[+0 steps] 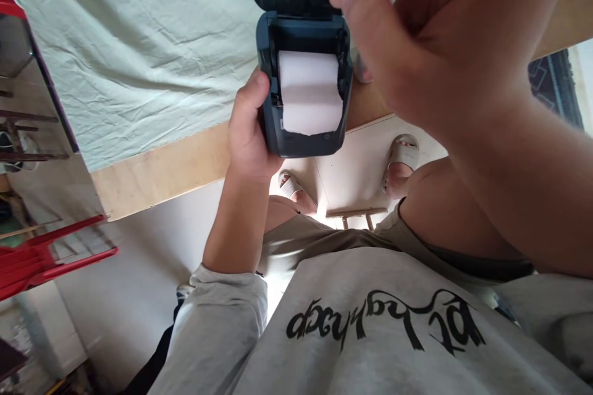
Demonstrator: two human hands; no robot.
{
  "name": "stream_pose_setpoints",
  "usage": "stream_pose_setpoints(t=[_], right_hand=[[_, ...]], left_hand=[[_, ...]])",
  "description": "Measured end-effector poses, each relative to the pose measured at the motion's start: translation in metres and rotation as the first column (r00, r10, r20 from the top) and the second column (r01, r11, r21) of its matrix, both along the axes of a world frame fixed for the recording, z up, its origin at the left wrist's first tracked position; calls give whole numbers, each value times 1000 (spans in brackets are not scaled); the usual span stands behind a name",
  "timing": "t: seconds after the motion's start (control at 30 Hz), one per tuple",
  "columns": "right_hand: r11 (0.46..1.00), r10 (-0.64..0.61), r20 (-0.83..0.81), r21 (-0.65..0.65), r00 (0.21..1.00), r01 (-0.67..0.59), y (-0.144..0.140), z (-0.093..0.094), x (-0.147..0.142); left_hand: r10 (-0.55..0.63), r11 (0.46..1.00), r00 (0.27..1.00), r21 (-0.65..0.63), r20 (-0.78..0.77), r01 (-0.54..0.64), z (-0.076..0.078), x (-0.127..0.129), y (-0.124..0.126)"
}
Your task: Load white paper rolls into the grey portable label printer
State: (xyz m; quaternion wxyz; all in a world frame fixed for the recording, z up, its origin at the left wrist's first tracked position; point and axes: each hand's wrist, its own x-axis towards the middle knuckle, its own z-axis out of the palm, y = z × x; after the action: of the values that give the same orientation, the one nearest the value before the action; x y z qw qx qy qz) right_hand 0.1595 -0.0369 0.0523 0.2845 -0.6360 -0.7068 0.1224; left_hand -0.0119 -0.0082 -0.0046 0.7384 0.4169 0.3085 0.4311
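Head view: left hand [248,129] gripping open label printer [303,99] at table edge [162,170]; paper roll [309,92] inside; right hand [417,31] fingers pinched, holding nothing visible.

My table [162,173] is pale wood, and most of its top is covered by a light green cloth [139,43], creased all over, lying flat on it. The cloth stops short of the near edge, so a bare strip of wood runs along that edge (widest toward my left). At the right corner more bare wood shows. Below the edge lies the white tiled floor [139,284].
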Motion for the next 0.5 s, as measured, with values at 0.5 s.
stream_pose_setpoints(t=[0.5], right_hand=[[931, 130, 429, -363, 894, 38, 5, 8, -18]], left_hand=[[-6, 1000, 968, -20, -250, 1, 8, 0, -5]])
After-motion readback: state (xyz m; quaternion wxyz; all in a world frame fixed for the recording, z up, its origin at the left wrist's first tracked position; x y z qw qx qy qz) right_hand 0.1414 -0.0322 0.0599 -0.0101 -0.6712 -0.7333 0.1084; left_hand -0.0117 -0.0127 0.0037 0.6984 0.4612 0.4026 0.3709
